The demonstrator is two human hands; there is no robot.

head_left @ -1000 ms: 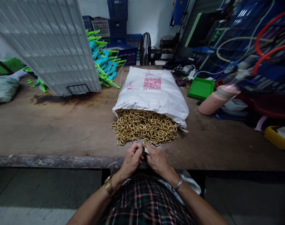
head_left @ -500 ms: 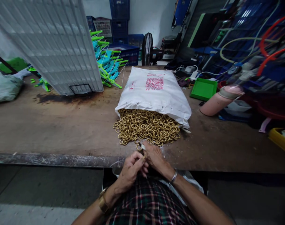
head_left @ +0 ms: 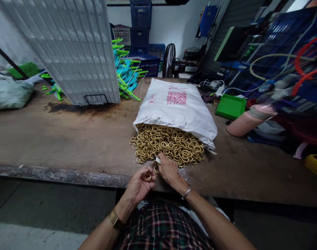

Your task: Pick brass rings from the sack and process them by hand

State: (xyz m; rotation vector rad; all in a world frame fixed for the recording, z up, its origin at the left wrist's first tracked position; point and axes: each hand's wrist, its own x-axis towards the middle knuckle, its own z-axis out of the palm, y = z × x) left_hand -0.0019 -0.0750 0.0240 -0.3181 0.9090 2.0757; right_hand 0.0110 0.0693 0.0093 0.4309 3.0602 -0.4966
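In my left hand, a brass-coloured ring is pinched between the thumb and fingers. My right hand grips a small white-handled tool with a dark tip; its exact kind is too small to make out. A loose ring lies on the table by the right fingers. Just beyond both hands spreads a heap of brass-coloured rings, spilling from the mouth of a white sack with red print.
The wooden table ends in a worn front edge near my body. A translucent ribbed panel stands at left, with green and turquoise plastic parts behind it. To the right are a green tray and a pink bottle.
My left hand has moved left, away from my right hand, and turned so the ring in it shows. The right hand keeps the tool near the heap. The view has shifted slightly.
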